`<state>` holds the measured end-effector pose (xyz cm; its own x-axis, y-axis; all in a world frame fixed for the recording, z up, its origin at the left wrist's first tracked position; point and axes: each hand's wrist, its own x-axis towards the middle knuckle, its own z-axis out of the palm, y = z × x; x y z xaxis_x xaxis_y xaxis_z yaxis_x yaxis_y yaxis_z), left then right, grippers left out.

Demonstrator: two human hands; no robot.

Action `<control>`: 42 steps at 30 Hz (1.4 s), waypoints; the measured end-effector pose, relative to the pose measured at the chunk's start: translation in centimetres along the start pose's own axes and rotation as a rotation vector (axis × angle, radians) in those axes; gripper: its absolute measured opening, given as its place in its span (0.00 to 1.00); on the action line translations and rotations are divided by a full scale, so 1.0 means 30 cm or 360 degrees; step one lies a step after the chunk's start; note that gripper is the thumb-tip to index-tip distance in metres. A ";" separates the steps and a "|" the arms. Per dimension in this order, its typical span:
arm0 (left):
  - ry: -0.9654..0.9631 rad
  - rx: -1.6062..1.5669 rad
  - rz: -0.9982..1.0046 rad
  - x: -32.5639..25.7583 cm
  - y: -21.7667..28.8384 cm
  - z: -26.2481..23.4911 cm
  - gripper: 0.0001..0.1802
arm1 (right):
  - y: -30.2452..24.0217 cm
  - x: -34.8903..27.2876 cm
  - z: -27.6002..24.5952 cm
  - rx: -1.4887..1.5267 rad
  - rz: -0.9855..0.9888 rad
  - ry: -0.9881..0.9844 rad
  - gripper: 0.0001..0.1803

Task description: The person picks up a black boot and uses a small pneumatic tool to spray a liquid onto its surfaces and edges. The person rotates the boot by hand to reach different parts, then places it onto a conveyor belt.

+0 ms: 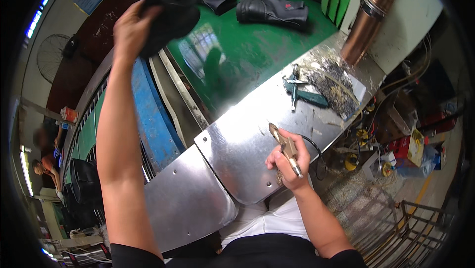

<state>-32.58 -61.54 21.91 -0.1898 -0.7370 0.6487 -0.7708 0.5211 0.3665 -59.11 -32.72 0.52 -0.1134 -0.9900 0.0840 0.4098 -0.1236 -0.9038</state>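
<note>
The left hand (131, 33) grips a blurred black boot (173, 13) at upper left, the right hand (296, 161) clasps a metal tool (289, 150) below centre, well apart, so work seems unfinished; whether the other boots (272, 11) up top are done, I cannot tell.

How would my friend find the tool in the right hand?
Find the shiny metal tabletop in the middle of the picture. Over it, the right hand grips a slim brownish-gold tool with a silvery back end. Unlike the dark green tool lying on the tabletop, this one is held up.
</note>
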 end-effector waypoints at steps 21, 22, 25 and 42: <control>0.0208 0.0690 -0.1163 -1.214 -0.291 -0.981 0.19 | -0.007 0.001 0.046 -0.0136 -0.0108 0.0068 0.29; 0.0303 0.0435 -0.1093 -1.225 -0.174 -0.890 0.18 | -0.009 -0.002 0.041 -0.0174 -0.0103 0.0053 0.29; 0.0248 0.0373 -0.1102 -1.399 0.122 -0.770 0.16 | -0.027 -0.019 0.035 -0.0252 -0.0128 0.0042 0.29; -0.1333 0.0647 -0.0038 -0.913 0.386 -0.206 0.39 | -0.002 -0.035 0.044 -0.0173 -0.0252 0.0070 0.27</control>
<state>-32.54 -32.66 12.49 -0.4257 -0.8985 -0.1069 -0.9041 0.4273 0.0089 -57.82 -31.77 1.04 -0.2092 -0.9545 0.2125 0.2839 -0.2672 -0.9209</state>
